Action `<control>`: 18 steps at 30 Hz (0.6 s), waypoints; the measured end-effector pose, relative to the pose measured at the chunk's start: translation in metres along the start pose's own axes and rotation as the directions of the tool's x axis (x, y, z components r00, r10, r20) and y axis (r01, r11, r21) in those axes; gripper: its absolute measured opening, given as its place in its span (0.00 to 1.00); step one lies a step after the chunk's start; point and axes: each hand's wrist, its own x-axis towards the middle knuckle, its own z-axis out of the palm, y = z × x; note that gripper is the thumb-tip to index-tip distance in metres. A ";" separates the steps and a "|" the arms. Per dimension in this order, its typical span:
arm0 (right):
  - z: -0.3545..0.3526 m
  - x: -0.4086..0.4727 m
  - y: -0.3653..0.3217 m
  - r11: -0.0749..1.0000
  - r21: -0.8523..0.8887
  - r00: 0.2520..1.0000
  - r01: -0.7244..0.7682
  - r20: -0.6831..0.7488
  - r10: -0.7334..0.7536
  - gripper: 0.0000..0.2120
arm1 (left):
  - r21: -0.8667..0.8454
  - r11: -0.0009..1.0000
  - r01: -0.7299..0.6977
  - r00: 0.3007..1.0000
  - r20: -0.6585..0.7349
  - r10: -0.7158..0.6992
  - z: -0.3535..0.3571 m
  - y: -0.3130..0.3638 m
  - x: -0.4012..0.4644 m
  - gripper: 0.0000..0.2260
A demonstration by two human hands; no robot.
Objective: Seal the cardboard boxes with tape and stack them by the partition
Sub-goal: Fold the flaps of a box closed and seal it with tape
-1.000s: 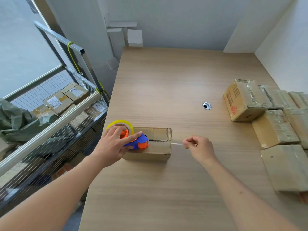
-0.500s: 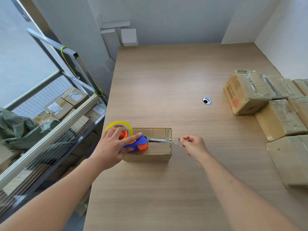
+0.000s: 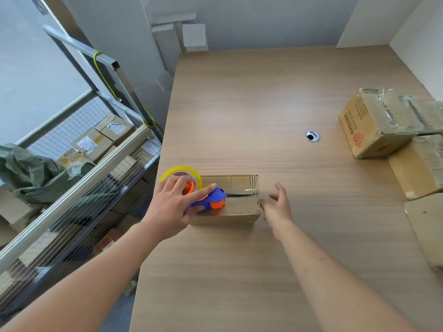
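Left hand (image 3: 173, 207) grips the blue-and-orange plastic tape dispenser (image 3: 211, 200), fingers curled over its top, pressing it down on the left part of the small brown cardboard box (image 3: 236, 207). Yellow-edged roll of clear tape (image 3: 183, 172) sits at the dispenser's rear, overhanging the box's left end. Right hand (image 3: 278, 207) is blurred, fingers spread and loosely straight, holding nothing, just beside the box's right end; contact cannot be told. A strip of clear tape lies along the box's top seam from the dispenser to the right edge. Box rests on the light wooden table (image 3: 263, 104), near its left edge. Taped brown cardboard boxes (image 3: 376, 125) lie grouped at the table's right side by the white partition wall (image 3: 417, 44), well apart from the small box.
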 end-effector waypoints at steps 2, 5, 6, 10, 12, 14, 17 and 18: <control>0.006 -0.005 -0.009 0.965 -0.118 0.964 0.233 -0.101 -0.245 0.21 | -0.009 1.000 0.004 1.000 -0.002 -0.004 -0.002 0.001 0.002 0.24; 0.029 -0.019 -0.018 0.837 -0.226 0.865 0.497 0.056 -0.499 0.19 | -0.018 1.000 0.012 1.000 0.024 -0.011 -0.006 0.003 0.002 0.24; 0.035 -0.022 -0.015 0.764 -0.341 0.834 0.548 0.146 -0.533 0.20 | -0.022 1.000 0.005 0.999 0.050 -0.004 -0.009 0.001 0.003 0.24; 0.038 -0.023 -0.008 0.550 -0.634 0.816 0.544 0.246 -0.524 0.26 | -0.062 0.995 -0.074 0.976 0.201 0.085 -0.037 -0.012 0.018 0.24; 0.037 -0.023 -0.009 0.527 -0.656 0.819 0.540 0.264 -0.510 0.29 | -0.142 0.989 -0.034 0.946 0.314 0.077 -0.054 -0.019 0.034 0.23; 0.037 -0.023 -0.010 0.493 -0.686 0.818 0.536 0.277 -0.504 0.30 | -0.216 0.976 0.032 0.905 0.421 0.064 -0.064 -0.020 0.048 0.21; 0.034 -0.024 -0.013 0.482 -0.713 0.840 0.509 0.291 -0.457 0.28 | -0.314 0.942 0.121 0.839 0.539 0.072 -0.073 -0.028 0.059 0.19; 0.032 -0.024 -0.015 0.478 -0.720 0.846 0.503 0.298 -0.441 0.28 | -0.352 0.923 0.158 0.824 0.561 0.074 -0.075 -0.034 0.059 0.18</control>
